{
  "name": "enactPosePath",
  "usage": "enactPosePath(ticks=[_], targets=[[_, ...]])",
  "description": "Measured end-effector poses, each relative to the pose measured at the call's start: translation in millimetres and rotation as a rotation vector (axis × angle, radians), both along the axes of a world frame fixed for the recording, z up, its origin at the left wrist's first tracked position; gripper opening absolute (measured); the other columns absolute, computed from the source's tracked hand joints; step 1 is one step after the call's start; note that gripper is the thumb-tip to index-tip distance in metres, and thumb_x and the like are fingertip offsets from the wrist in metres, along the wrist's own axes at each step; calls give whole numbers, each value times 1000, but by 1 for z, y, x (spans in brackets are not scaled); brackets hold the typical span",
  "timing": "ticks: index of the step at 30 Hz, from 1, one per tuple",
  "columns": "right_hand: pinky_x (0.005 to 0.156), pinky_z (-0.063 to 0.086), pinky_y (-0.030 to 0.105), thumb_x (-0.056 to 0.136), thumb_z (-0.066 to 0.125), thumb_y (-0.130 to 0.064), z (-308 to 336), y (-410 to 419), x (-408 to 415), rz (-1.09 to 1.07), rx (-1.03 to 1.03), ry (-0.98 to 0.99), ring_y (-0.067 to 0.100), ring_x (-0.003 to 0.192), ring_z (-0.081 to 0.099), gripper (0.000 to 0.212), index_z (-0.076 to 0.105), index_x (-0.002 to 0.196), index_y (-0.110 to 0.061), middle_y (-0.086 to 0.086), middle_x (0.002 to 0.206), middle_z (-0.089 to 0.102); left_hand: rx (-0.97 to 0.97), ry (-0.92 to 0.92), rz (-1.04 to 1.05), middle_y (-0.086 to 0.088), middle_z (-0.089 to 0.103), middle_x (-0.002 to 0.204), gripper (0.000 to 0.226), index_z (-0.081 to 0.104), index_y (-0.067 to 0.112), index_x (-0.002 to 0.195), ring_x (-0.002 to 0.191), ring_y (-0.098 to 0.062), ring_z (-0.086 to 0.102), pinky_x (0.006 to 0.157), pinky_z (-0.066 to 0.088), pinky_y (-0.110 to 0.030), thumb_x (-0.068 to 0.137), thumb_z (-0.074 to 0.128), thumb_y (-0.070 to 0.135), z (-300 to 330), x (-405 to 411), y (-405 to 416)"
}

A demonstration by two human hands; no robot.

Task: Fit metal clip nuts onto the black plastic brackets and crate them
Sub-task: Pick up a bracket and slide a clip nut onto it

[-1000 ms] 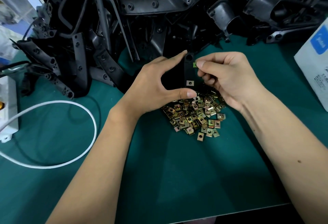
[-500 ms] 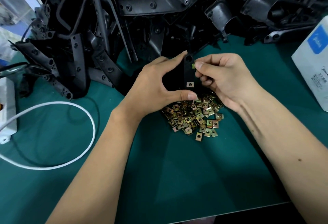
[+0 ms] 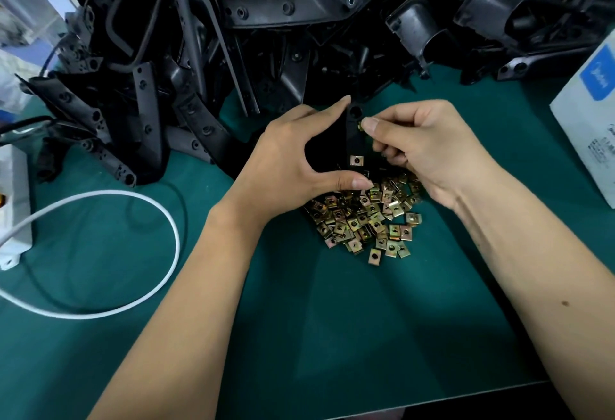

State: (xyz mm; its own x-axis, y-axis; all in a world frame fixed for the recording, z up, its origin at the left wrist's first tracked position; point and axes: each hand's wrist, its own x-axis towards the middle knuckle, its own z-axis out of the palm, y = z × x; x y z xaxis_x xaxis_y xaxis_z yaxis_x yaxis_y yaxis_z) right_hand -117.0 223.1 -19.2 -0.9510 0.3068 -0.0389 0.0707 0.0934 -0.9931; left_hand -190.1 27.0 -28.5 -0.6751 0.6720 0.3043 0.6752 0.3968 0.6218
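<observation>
My left hand (image 3: 293, 160) holds a black plastic bracket (image 3: 354, 140) upright between forefinger on top and thumb underneath. One brass clip nut (image 3: 356, 160) sits fitted on the bracket's lower part. My right hand (image 3: 429, 150) pinches another clip nut (image 3: 360, 127) against the bracket's right edge, just below its round hole. A heap of loose brass clip nuts (image 3: 366, 220) lies on the green mat directly under both hands.
A big pile of black plastic brackets (image 3: 266, 36) fills the back of the green table (image 3: 332, 336). A white box (image 3: 589, 120) stands at the right. A white cable (image 3: 139, 200) loops at the left beside a white power strip (image 3: 13, 206).
My right hand has pressed the clip nut slightly further onto the bracket's edge. Both hands have otherwise stayed in place.
</observation>
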Motion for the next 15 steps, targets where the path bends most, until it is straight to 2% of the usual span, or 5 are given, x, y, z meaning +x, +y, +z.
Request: enactPosePath(ticks=[4, 7, 12, 15], targets=[[52, 40, 17, 91, 78, -22, 0, -3, 2, -21, -5, 4, 8, 56, 48, 20, 75, 72, -18, -3, 58, 59, 4, -6, 10, 6, 61, 114, 108, 46, 26, 156, 108, -7, 59, 97, 43, -16, 64, 79, 74, 0, 2, 1], [54, 40, 19, 93, 76, -22, 0, -7, 2, -17, -84, 12, 7, 55, 46, 24, 71, 69, -18, -3, 57, 54, 31, -15, 21, 8, 58, 110, 108, 45, 24, 156, 104, -3, 57, 93, 41, -13, 65, 80, 71, 1, 4, 5], [51, 40, 17, 93, 75, -17, 2, -8, 3, 23, -114, 15, 7, 53, 45, 22, 71, 72, -15, -2, 57, 53, -26, 4, 28, 7, 58, 118, 113, 43, 29, 157, 113, -8, 57, 103, 49, -31, 62, 77, 78, 6, 8, 6], [51, 40, 16, 94, 73, -16, 1, -6, 3, 44, -171, 20, 7, 53, 43, 23, 69, 72, -14, -3, 57, 51, -20, 8, 29, 6, 58, 117, 112, 43, 28, 157, 112, -10, 58, 102, 50, -35, 62, 74, 78, 6, 10, 8]])
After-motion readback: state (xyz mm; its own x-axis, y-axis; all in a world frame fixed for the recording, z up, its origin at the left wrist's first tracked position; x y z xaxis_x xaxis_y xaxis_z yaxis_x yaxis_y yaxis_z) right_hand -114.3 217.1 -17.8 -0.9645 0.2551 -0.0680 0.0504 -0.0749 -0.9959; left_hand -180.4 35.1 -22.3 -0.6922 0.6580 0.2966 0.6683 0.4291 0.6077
